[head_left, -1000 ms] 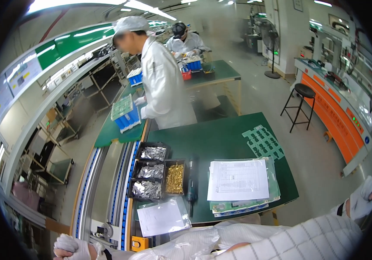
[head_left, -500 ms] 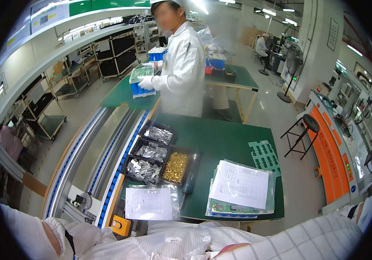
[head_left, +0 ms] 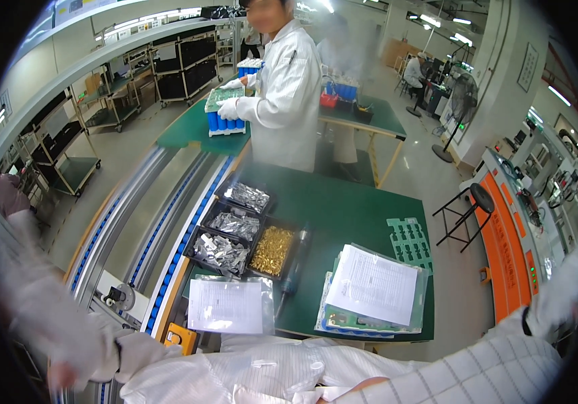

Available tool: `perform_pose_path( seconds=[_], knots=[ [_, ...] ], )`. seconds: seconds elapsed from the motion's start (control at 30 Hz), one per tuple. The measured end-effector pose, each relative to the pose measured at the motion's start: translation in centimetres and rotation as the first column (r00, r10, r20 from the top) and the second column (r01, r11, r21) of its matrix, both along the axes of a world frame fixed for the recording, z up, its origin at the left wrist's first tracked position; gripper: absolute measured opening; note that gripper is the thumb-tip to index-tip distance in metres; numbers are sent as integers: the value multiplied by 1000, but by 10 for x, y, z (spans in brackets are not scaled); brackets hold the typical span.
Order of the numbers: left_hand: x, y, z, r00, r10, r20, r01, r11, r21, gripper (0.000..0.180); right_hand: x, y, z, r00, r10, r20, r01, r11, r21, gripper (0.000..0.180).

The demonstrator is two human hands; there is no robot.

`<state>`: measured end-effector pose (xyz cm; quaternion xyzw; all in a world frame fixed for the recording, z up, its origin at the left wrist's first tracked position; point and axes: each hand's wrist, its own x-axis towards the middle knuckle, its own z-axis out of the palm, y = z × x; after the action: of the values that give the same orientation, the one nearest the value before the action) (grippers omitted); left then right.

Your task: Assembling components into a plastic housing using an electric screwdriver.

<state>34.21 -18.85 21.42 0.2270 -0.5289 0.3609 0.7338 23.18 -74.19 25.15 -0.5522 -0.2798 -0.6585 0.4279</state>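
Observation:
My left hand (head_left: 40, 303), pale and apparently gloved, is a motion smear at the left rim, in front of the conveyor (head_left: 120, 222)'s outer side. At the right rim my right hand (head_left: 564, 279) is a similar white smear beyond a black wrist band (head_left: 526, 320). Neither hand's fingers can be made out. Closest to my body on the green table (head_left: 343, 202) lie a sleeved paper sheet (head_left: 225, 306) and a stack of sleeved papers (head_left: 373, 286) on a green circuit board. Bins of silvery metal parts (head_left: 220, 252) and a bin of brass-coloured parts (head_left: 273, 250) stand between conveyor and table.
Across the table a person in white (head_left: 285, 94) holds a green board over blue cylinders (head_left: 225, 121). A dark electric screwdriver (head_left: 292, 269) lies beside the bins. A green cut-out plate (head_left: 410, 244) is at the right. A yellow button box (head_left: 180, 338) is by the conveyor.
Both my hands have swung upward at the sides and are now blurred. The view has shifted slightly. The person opposite still holds the board and blue cylinders.

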Motion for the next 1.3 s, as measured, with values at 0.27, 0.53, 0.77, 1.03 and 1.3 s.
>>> perform_pose_path(
  seconds=[0.27,0.53,0.77,1.03,1.3],
  knots=[
    [63,-107,-248,409,904,-124,-299,261,918,69,121,-171,-349,-48,-443,-895,404,811,-423,71],
    [18,-155,-252,757,632,-163,71,170,983,71,129,-161,-452,-285,-790,-542,244,487,-838,33],
    [14,-156,-273,738,473,-481,372,309,875,59,80,-114,-416,-312,-807,-501,270,431,-861,19],
    [10,-133,-294,466,346,-814,754,326,570,70,-42,-53,-400,-143,-795,-589,423,490,-763,17],
    [18,-145,-282,530,268,-805,743,310,593,68,-37,30,-303,89,-61,-994,506,862,-8,38]
  ],
)
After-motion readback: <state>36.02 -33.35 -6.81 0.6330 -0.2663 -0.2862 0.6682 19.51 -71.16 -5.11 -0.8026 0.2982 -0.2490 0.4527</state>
